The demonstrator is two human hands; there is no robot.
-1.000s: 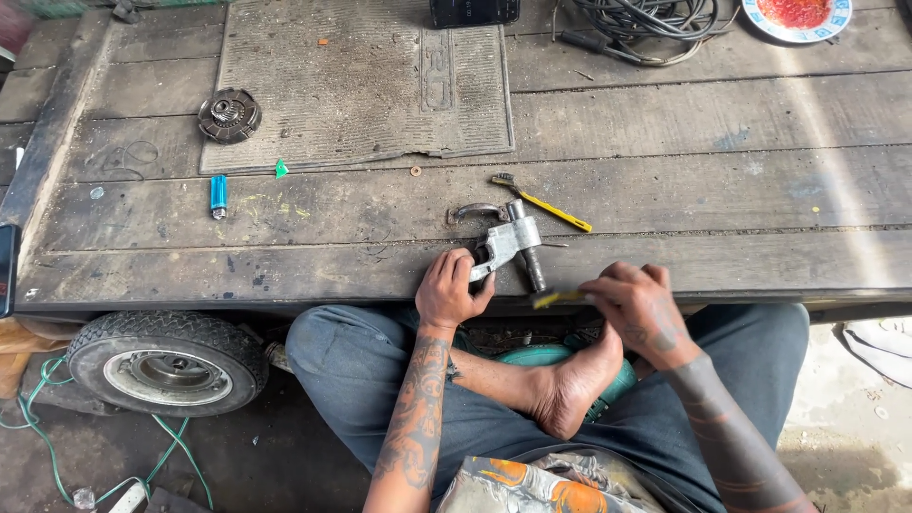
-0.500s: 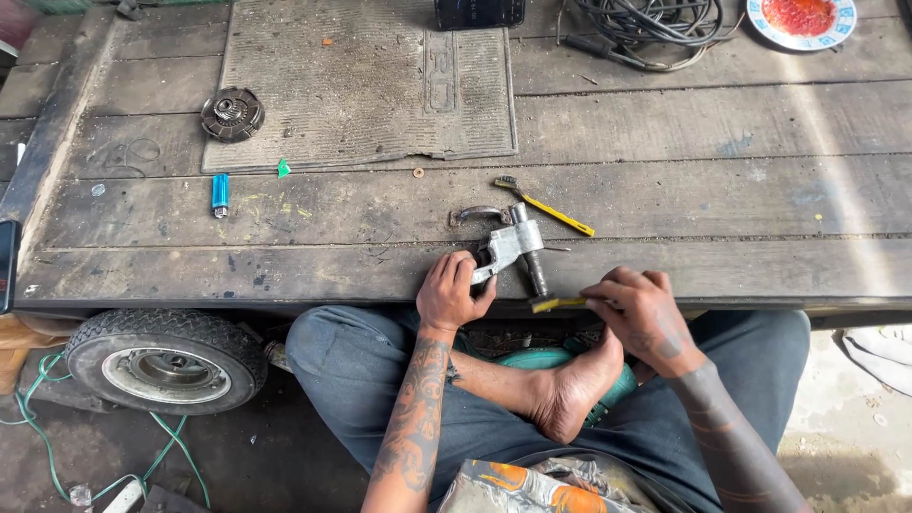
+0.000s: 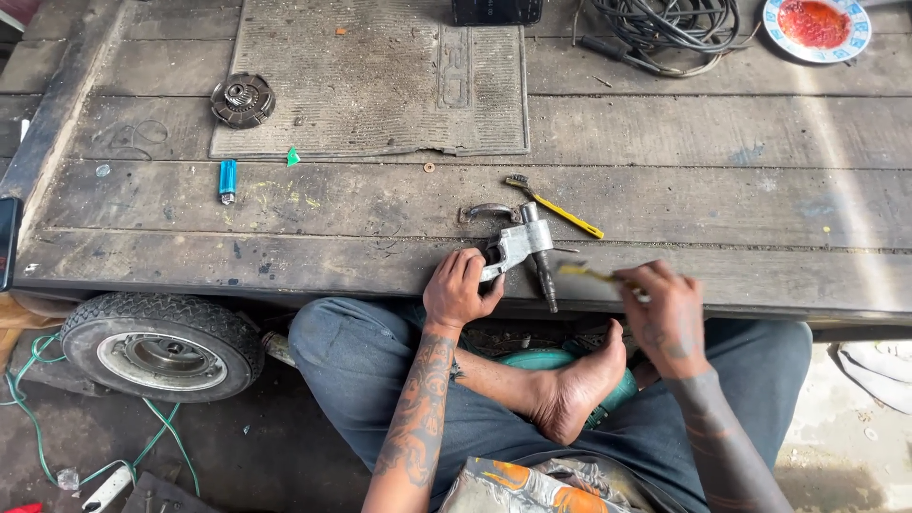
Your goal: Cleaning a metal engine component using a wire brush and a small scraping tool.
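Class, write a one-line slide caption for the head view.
Seated at a wooden platform, left hand steadies a metal part; right hand holds a yellow-handled tool.

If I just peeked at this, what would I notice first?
Probably the two tattooed arms at the bottom: the left hand steadies a silver metal part on the near edge of the wooden platform, while the right hand holds a thin yellow tool beside it. Next, the bright red-and-blue plate at the far right corner and the small wheel under the platform's left side.
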